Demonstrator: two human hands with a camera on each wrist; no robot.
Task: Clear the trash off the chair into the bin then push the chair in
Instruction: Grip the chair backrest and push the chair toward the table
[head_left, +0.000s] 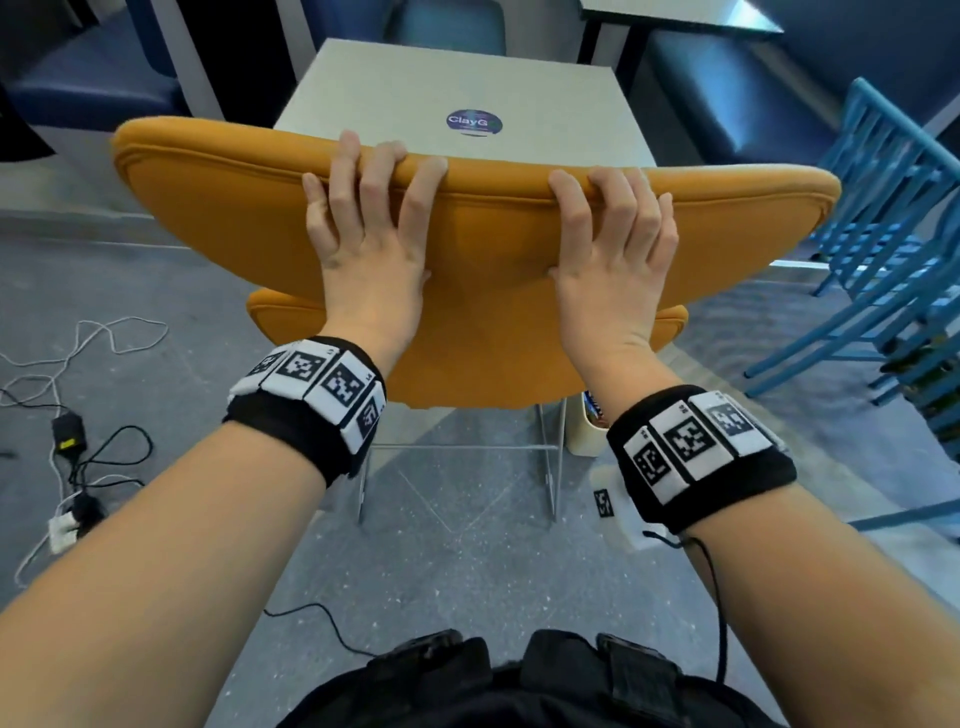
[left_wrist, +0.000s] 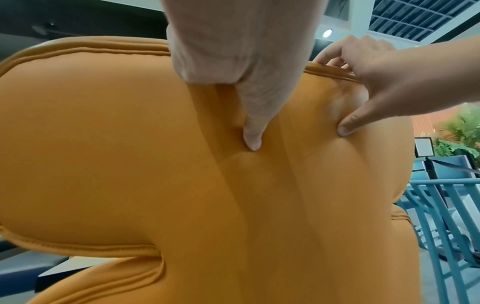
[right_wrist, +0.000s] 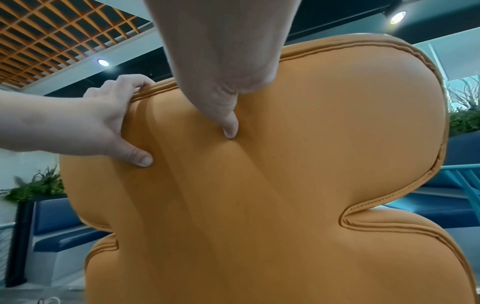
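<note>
The orange padded chair (head_left: 218, 208) stands with its backrest toward me, up against a pale square table (head_left: 415, 88). My left hand (head_left: 363, 208) grips the top edge of the backrest, fingers curled over the rim and thumb pressed into the back panel (left_wrist: 249, 139). My right hand (head_left: 613, 223) grips the same edge a little to the right, thumb pressed in too (right_wrist: 230, 131). A cream bin (head_left: 587, 426) with something coloured inside stands on the floor right of the chair's metal legs (head_left: 553, 467), mostly hidden by my right wrist. The seat is hidden.
Blue slatted chairs (head_left: 883, 234) crowd the right side. Black and white cables and a power brick (head_left: 67, 436) lie on the grey floor at left. Dark blue bench seating (head_left: 93, 93) and another table (head_left: 675, 15) sit beyond.
</note>
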